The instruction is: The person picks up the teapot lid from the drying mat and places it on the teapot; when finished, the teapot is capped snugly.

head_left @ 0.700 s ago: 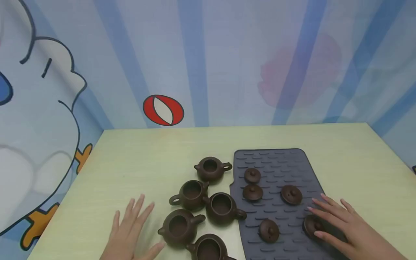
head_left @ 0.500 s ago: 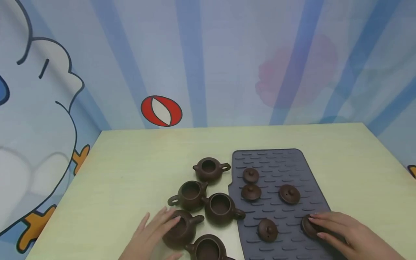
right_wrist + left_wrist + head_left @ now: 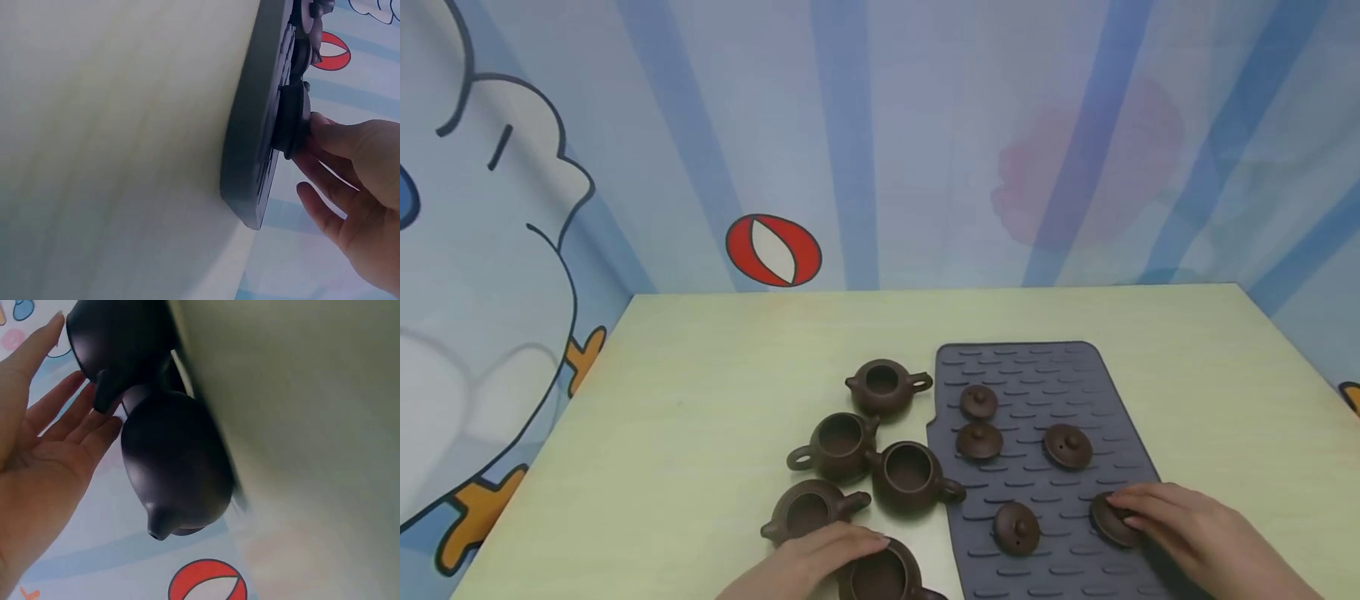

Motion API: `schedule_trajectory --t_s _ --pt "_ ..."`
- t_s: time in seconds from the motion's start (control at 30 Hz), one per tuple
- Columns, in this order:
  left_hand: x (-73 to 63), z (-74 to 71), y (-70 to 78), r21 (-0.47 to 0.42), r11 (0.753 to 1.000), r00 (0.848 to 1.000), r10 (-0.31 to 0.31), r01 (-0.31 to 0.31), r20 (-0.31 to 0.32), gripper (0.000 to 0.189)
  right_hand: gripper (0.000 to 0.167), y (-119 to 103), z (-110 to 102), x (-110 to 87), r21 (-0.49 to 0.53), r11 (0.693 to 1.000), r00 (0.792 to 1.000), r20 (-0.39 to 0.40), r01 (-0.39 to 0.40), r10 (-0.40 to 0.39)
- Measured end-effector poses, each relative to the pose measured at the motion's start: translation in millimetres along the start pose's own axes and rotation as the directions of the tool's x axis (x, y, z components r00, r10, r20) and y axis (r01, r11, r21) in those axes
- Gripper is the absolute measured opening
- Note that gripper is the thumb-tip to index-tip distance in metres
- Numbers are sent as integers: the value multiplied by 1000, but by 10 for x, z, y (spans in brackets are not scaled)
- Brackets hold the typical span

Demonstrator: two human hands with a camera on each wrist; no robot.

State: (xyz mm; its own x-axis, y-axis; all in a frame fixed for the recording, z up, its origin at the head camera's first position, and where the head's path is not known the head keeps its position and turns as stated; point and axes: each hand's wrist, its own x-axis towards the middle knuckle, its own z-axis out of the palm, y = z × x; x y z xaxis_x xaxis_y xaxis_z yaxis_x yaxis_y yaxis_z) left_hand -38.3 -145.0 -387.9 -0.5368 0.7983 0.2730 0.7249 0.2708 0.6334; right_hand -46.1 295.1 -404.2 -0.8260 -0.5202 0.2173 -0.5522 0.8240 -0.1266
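Pinching lid (image 3: 1107,525), pale table (image 3: 737,358), striped backdrop (image 3: 917,150)

Five teapots (image 3: 910,479) are counted: two right at the left hand (image 3: 808,562), three beyond it. Five lids (image 3: 1067,447) are counted: one held by the right hand (image 3: 1202,533), one to its left, three farther ahead. One mat (image 3: 1037,483) and one surface (image 3: 737,358) are seen beneath the hands.

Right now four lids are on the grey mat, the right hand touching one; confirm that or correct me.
The count is wrong: five lids, not four, are on the grey mat, as the head view shows. The right hand does touch one.
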Motion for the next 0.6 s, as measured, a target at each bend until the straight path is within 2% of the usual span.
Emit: schedule_trajectory --t_s 0.1,0.17,0.3,0.4,0.5,0.6 --pt "35 -24 -23 -23 999 999 34 -34 11 58 38 -8 -23 18 14 1000 999 32 -21 20" --pt "62 -44 -18 -4 1000 999 25 -25 44 60 36 -2 -56 42 43 999 999 41 -22 20" --pt "121 -88 26 21 997 988 -70 68 137 64 40 1 -136 129 97 994 998 -49 53 -49" --pt "159 -119 50 31 990 972 -140 137 187 66 43 -36 -175 209 107 985 983 -140 135 -120" --pt "173 -135 51 26 986 963 -168 166 212 67 41 -108 -199 267 106 978 969 -191 179 -156" --pt "179 -138 48 25 988 964 -155 153 217 66 33 -194 -223 312 114 973 959 -222 203 -174"
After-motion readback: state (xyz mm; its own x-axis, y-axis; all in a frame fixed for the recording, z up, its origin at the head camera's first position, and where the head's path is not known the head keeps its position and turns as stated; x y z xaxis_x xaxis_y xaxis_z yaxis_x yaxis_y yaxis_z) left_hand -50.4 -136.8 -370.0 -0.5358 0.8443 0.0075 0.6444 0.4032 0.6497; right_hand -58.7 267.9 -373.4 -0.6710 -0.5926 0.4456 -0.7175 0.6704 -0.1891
